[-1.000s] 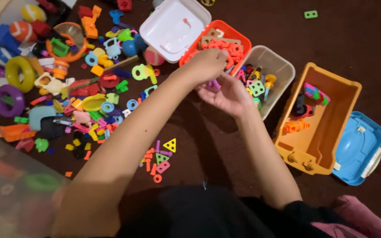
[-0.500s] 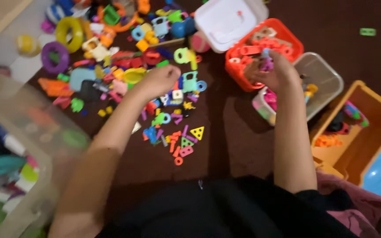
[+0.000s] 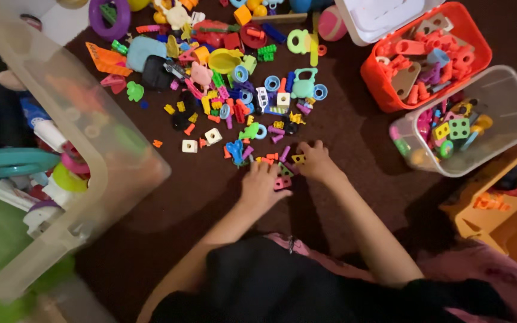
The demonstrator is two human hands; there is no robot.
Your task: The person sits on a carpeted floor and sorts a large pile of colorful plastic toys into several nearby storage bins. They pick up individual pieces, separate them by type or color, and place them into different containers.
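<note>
Nearest the camera, a dark garment and two bare forearms are seen reaching forward over a dark brown carpet [image 3: 354, 197]. The left hand [image 3: 261, 186] is laid palm down on the floor, its fingers spread among a small cluster of flat plastic pieces [image 3: 273, 162] in red, orange, yellow and purple; whether anything is gripped beneath it cannot be told. The right hand [image 3: 317, 161] is set just beside it, fingers curled toward a yellow triangular piece [image 3: 298, 159] that is touched at the fingertips; a firm hold on it cannot be made out.

To the left, a large translucent storage bin [image 3: 97, 179] is seen, with soft toys and a teal ring inside it. To the right, a clear plastic tub [image 3: 510, 107] is filled with small coloured blocks, and an orange bin [image 3: 480, 230] is partly cut off by the frame edge.

Farther out, a wide scatter of mixed toys [image 3: 222, 66] is spread over the carpet: rings, blocks, a yellow cup and a pale blue shape. Beyond the clear tub, a red box [image 3: 378, 84] with a white lid [image 3: 384, 18] swung open is packed with red and tan connector parts. A purple ring [image 3: 108, 17] is placed at the far left.
</note>
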